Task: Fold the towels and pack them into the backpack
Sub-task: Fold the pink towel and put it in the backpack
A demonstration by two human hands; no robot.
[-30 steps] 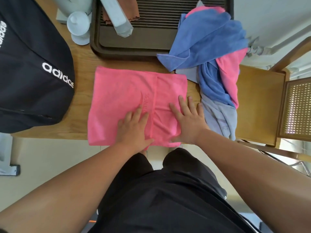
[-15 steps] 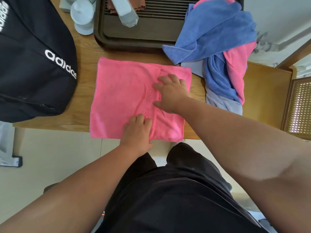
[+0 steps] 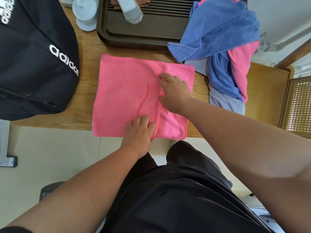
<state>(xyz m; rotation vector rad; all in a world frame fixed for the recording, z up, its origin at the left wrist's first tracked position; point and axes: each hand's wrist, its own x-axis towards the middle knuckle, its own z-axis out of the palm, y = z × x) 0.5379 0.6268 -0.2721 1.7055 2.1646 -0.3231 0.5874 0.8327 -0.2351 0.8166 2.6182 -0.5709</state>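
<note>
Bends over a pink towel (image 3: pixel 127 91), spread flat at the near edge of a wooden table (image 3: pixel 84 105), near hem hanging just past that edge. Has its right part folded over as a flap, with the hem running down the middle beside embossed lettering. Presses the left hand (image 3: pixel 139 130) on the towel at the near end of that hem, fingers lightly bent, lying on the cloth, gripping nothing. Sets the right hand (image 3: pixel 175 93) on the flap farther up, fingers bent, fingertips and thumb at the hem; cannot tell whether pinching the cloth or only pressing it. Has the black backpack (image 3: pixel 33 64) to the left on the same table, near the towel but apart from it. Has a loose pile of blue, pink and grey towels (image 3: pixel 223 39) to the right, just beside the pink towel's far corner, draped over a corner of a dark slatted tray (image 3: pixel 151 36). Shows a wooden chair (image 3: pixel 265 91) beyond the pile and a pale cup (image 3: pixel 85 12) beside the tray's left end.
</note>
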